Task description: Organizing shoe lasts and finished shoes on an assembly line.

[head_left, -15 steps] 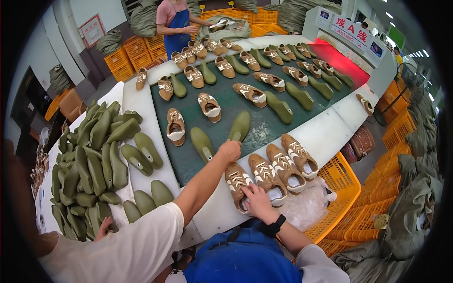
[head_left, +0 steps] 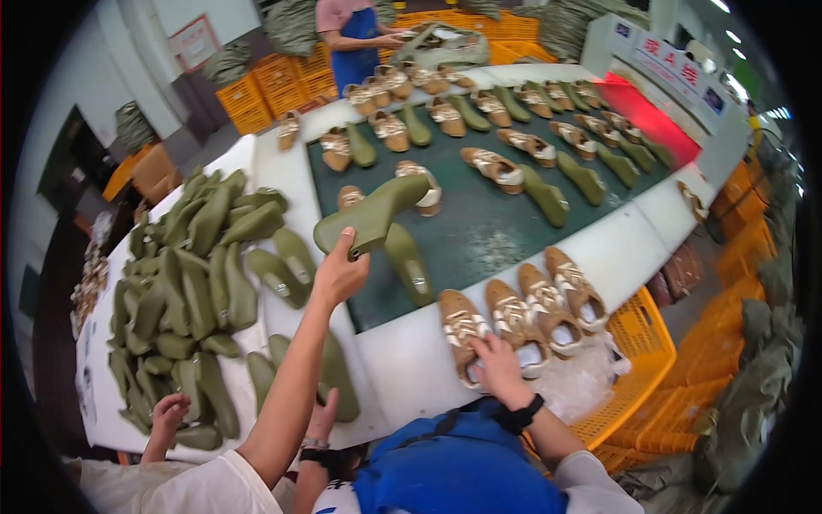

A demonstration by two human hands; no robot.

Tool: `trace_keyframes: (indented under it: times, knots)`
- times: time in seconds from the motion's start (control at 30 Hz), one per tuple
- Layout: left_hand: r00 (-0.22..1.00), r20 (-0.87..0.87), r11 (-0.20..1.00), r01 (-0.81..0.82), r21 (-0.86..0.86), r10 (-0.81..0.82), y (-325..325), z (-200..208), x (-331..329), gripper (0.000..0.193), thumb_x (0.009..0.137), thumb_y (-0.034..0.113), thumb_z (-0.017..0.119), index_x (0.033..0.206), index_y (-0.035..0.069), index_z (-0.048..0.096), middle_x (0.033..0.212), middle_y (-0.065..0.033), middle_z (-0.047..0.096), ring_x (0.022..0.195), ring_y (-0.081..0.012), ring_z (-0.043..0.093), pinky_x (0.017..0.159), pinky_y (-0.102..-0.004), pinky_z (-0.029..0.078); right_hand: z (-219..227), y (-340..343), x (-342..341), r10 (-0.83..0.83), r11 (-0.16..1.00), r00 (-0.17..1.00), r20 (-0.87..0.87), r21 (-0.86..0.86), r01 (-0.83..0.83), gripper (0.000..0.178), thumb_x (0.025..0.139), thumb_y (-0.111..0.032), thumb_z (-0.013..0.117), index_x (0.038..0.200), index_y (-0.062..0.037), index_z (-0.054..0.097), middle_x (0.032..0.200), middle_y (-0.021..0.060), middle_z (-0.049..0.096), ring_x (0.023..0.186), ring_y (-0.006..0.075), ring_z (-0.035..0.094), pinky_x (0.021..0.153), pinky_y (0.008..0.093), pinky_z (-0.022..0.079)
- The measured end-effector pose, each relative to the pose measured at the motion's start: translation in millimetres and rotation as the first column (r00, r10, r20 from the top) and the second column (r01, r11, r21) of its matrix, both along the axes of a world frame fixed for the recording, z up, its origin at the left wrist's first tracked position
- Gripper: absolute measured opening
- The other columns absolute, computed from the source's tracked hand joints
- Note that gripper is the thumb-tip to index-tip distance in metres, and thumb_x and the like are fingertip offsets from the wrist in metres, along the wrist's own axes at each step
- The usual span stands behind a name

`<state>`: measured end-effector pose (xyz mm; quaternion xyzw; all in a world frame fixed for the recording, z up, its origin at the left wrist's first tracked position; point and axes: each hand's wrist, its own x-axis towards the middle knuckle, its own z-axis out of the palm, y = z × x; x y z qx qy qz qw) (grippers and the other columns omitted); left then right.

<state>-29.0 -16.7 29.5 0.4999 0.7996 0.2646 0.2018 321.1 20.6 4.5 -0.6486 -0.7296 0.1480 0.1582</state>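
Observation:
My left hand point(head_left: 321, 419), with a bracelet and a dark band at the wrist, comes up beside my blue apron. It is closed at the lower end of an olive-green shoe last point(head_left: 340, 375), partly behind it. My right hand point(head_left: 502, 377), wearing a black watch, has its fingers at the opening of a brown sneaker point(head_left: 462, 330) with white laces, the leftmost in a row of several on the white table edge point(head_left: 402, 360). A co-worker's arm crosses in front from the left, and that hand point(head_left: 341, 272) holds another green last point(head_left: 368, 218) above the green belt.
Many green lasts are heaped on the white table point(head_left: 244, 163) at left. Sneakers and lasts lie in rows on the green belt point(head_left: 479, 248). A yellow crate point(head_left: 655, 343) with plastic bags stands at right. The co-worker's other hand point(head_left: 169, 413) is by the heap; another person point(head_left: 351, 38) stands behind.
The co-worker's hand has lifted a last off the belt and moved left. My left hand has come into view with a last. My right hand stays at the sneaker. The view has shifted slightly.

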Motion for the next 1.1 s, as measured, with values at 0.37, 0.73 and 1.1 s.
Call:
trace_keyframes:
  times: [0.37, 0.73, 1.1]
  knots:
    - [0.874, -0.477, 0.950, 0.221, 0.221, -0.092, -7.4, -16.2, -25.5, 0.046, 0.072, 0.034, 0.065, 0.106, 0.003, 0.060, 0.100, -0.0110, 0.060, 0.107, -0.0301, 0.047, 0.101, -0.0529, 0.026, 63.5, 30.3, -52.9, 0.325, 0.929, 0.943, 0.075, 0.163, -0.334, 0.042, 0.072, -0.019, 0.065, 0.112, -0.0093, 0.055, 0.100, 0.0152, 0.055, 0.092, 0.0318, 0.055, 0.074, 0.0419, 0.045]
    - [0.997, 0.006, 0.929, -0.079, 0.362, 0.083, 0.1, -47.3, -48.6, 0.045, 0.073, -0.005, 0.054, 0.117, -0.001, 0.049, 0.129, -0.0202, 0.041, 0.119, -0.0371, 0.041, 0.100, -0.0408, 0.034, 2.8, 62.3, -265.6, 0.790, 0.473, 0.535, -0.299, -0.257, -0.842, 0.043, 0.083, -0.040, 0.056, 0.114, -0.0112, 0.051, 0.080, 0.0178, 0.064, 0.076, 0.0374, 0.062, 0.065, 0.0460, 0.048]
    - [0.988, 0.114, 0.923, -0.137, 0.361, 0.103, -7.3, -41.2, -52.7, 0.034, 0.070, -0.005, 0.053, 0.104, -0.002, 0.052, 0.126, -0.0200, 0.043, 0.118, -0.0359, 0.041, 0.101, -0.0392, 0.031, 45.6, 88.3, -172.0, -0.015, 0.626, 0.527, -0.850, -0.419, -0.658, 0.026, 0.079, -0.027, 0.055, 0.103, -0.0168, 0.051, 0.078, 0.0009, 0.055, 0.071, 0.0141, 0.058, 0.054, 0.0315, 0.044]
